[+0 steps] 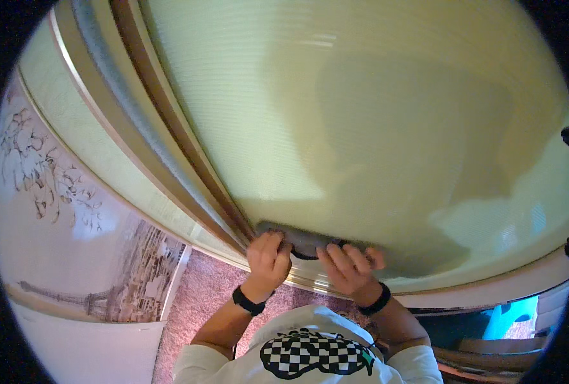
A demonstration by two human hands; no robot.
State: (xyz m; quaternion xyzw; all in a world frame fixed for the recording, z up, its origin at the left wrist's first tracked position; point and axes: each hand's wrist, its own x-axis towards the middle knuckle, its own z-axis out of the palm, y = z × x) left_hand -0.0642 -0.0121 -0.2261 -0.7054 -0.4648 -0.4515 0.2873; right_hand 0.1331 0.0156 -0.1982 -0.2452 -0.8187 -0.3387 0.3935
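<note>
A dark grey cloth (303, 241) is pressed against the lower corner of a pale green ribbed panel (374, 115) set in a gold and brown frame (169, 128). My left hand (268, 257) grips the cloth's left end by the frame corner. My right hand (349, 262) lies with its fingers over the cloth's right end, on the bottom rail (489, 281). Both wrists wear black bands. My white shirt with a checkered print (316, 352) shows below.
A wall with a sketched flower and city mural (73, 224) stands at the left. Pinkish carpet (201, 301) lies below the frame. A blue object (512, 317) and dark furniture sit at the lower right.
</note>
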